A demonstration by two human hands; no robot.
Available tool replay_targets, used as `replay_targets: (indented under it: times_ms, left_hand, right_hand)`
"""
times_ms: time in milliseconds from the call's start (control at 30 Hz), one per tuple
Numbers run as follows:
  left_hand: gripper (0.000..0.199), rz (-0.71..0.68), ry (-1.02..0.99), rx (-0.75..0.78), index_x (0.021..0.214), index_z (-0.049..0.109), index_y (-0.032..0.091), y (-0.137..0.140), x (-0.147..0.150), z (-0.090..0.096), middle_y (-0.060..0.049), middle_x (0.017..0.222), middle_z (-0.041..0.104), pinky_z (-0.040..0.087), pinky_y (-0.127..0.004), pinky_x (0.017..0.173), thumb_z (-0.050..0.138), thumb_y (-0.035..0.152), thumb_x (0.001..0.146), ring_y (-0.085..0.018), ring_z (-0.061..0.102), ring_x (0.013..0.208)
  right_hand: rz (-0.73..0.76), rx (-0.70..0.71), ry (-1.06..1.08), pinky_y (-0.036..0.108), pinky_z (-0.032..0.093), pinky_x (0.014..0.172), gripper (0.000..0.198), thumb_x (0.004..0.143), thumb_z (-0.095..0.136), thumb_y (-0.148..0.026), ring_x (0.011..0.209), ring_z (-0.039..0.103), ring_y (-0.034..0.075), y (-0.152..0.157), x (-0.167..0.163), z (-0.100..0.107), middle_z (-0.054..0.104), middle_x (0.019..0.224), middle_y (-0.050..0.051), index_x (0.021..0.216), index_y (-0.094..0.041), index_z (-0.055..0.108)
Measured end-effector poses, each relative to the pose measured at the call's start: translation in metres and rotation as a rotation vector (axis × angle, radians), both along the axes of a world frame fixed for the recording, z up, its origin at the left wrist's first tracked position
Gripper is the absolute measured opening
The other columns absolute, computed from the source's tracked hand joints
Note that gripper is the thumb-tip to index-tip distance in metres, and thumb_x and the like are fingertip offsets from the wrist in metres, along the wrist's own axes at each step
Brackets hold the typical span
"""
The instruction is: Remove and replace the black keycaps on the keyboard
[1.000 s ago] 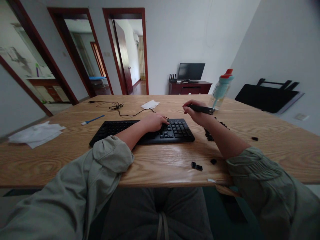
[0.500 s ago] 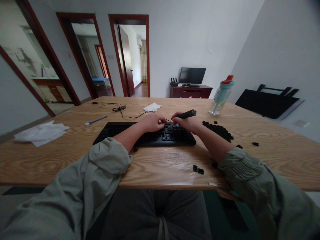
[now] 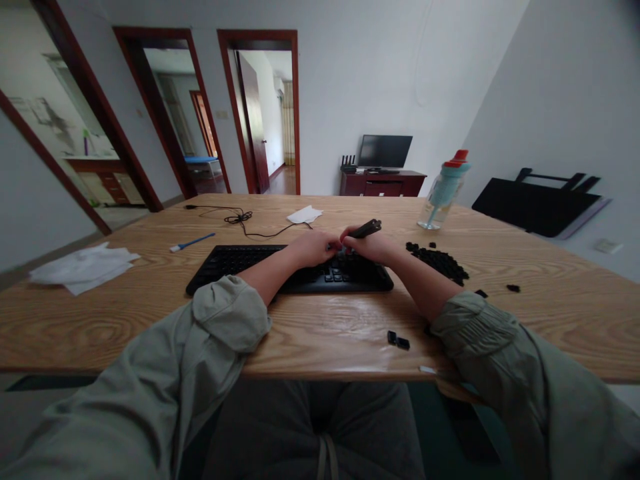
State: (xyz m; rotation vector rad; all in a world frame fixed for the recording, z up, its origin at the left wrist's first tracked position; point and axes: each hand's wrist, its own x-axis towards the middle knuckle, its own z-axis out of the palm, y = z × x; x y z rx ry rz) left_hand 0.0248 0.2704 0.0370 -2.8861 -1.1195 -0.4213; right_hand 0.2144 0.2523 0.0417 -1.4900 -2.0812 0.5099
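A black keyboard (image 3: 340, 287) lies flat on the wooden table before me. My right hand (image 3: 377, 247) is closed around a black-handled tool (image 3: 367, 229), whose handle slants up to the right; its working end is hidden among my fingers, so I cannot tell its exact kind. My left hand (image 3: 314, 249) rests over the keyboard, fingers curled together close by the right fingertips. Whatever those left fingers pinch is too small to make out. A pile of loose black keycaps (image 3: 445, 265) sits beyond my right forearm, and two more keycaps (image 3: 399, 341) lie near the front edge.
The keyboard's cable (image 3: 239, 217) coils at the back left. Near it are a blue-handled brush (image 3: 193, 242), a stack of white tissues (image 3: 85, 268) and a folded tissue (image 3: 305, 214). A water bottle (image 3: 443, 197) stands upright at the back right.
My right hand has shifted slightly left with the tool, and the handle now points up more steeply. My left hand has moved a little to the right, bringing both sets of fingertips together.
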Motion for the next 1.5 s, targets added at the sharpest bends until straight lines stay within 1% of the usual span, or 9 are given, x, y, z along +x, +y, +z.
replay_targets:
  times_ms: [167,333,500,767,967,1167,1367,1433,1500]
  left_hand:
    - [0.025,-0.026,0.046,0.071,0.106,0.075,0.026,-0.004,0.002,0.002,-0.002,0.099,0.077,0.048,-0.027,0.077,0.055,0.023,0.091,-0.019,0.070,0.090]
    - [0.026,-0.063,0.075,0.146,0.109,0.073,0.022,-0.008,0.003,0.002,-0.006,0.099,0.076,0.048,-0.029,0.075,0.052,0.023,0.093,-0.021,0.070,0.089]
    - [0.024,-0.099,0.088,0.144,0.098,0.075,0.020,-0.007,0.003,-0.003,-0.007,0.095,0.076,0.049,-0.030,0.078,0.051,0.021,0.094,-0.021,0.069,0.089]
    - [0.023,-0.113,0.125,0.140,0.093,0.074,0.017,-0.012,0.005,-0.001,-0.008,0.095,0.075,0.049,-0.029,0.080,0.051,0.018,0.094,-0.021,0.069,0.090]
    - [0.024,-0.129,0.152,0.148,0.094,0.073,0.016,-0.013,0.005,0.001,-0.009,0.095,0.075,0.049,-0.030,0.081,0.050,0.018,0.095,-0.022,0.069,0.092]
    - [0.026,-0.145,0.118,0.132,0.100,0.074,0.016,-0.010,0.003,-0.001,-0.010,0.098,0.076,0.050,-0.031,0.083,0.048,0.019,0.097,-0.023,0.069,0.094]
    - [0.028,-0.058,0.007,0.087,0.109,0.075,0.022,-0.004,0.001,-0.005,-0.006,0.102,0.077,0.050,-0.030,0.084,0.050,0.026,0.098,-0.021,0.070,0.095]
    - [0.028,-0.028,-0.042,0.068,0.112,0.074,0.023,-0.005,0.001,-0.004,-0.005,0.102,0.077,0.051,-0.029,0.085,0.052,0.026,0.096,-0.020,0.070,0.095]
    - [0.031,-0.041,-0.070,0.066,0.117,0.073,0.022,-0.009,0.000,-0.002,-0.005,0.106,0.077,0.051,-0.029,0.088,0.053,0.023,0.094,-0.020,0.070,0.097]
  right_hand:
    - [0.024,0.050,-0.021,0.027,0.046,0.068,0.017,0.088,0.051,-0.017,0.075,0.063,0.018,0.001,0.003,-0.004,0.071,0.080,0.004,0.086,-0.019,0.069]
    - [0.089,0.136,0.028,0.030,0.048,0.072,0.015,0.086,0.054,-0.018,0.077,0.063,0.019,0.008,0.007,-0.014,0.070,0.079,0.002,0.083,-0.023,0.068]
    - [0.143,0.229,0.031,0.032,0.048,0.077,0.013,0.083,0.055,-0.017,0.080,0.063,0.020,0.005,0.012,-0.025,0.070,0.083,0.003,0.080,-0.024,0.065]
    - [0.255,0.372,0.053,0.032,0.047,0.077,0.013,0.086,0.051,-0.024,0.081,0.060,0.019,-0.013,0.018,-0.038,0.068,0.088,0.003,0.093,-0.022,0.062]
    - [0.288,0.378,0.049,0.032,0.048,0.078,0.016,0.085,0.054,-0.029,0.082,0.061,0.020,-0.021,0.018,-0.036,0.067,0.091,0.004,0.098,-0.021,0.060]
    - [0.286,0.379,0.042,0.032,0.047,0.078,0.015,0.085,0.054,-0.028,0.083,0.061,0.020,-0.021,0.018,-0.035,0.068,0.091,0.004,0.097,-0.022,0.061]
    - [0.087,0.326,0.073,0.032,0.047,0.077,0.012,0.082,0.053,-0.023,0.081,0.060,0.020,-0.002,0.012,-0.030,0.070,0.085,0.002,0.088,-0.023,0.064]
    - [0.058,0.289,0.093,0.031,0.047,0.074,0.012,0.081,0.054,-0.023,0.077,0.061,0.019,0.002,0.012,-0.026,0.069,0.081,0.002,0.086,-0.022,0.065]
    - [0.051,0.265,0.133,0.031,0.046,0.070,0.012,0.081,0.053,-0.023,0.073,0.061,0.018,0.003,0.016,-0.022,0.068,0.077,0.001,0.085,-0.022,0.065]
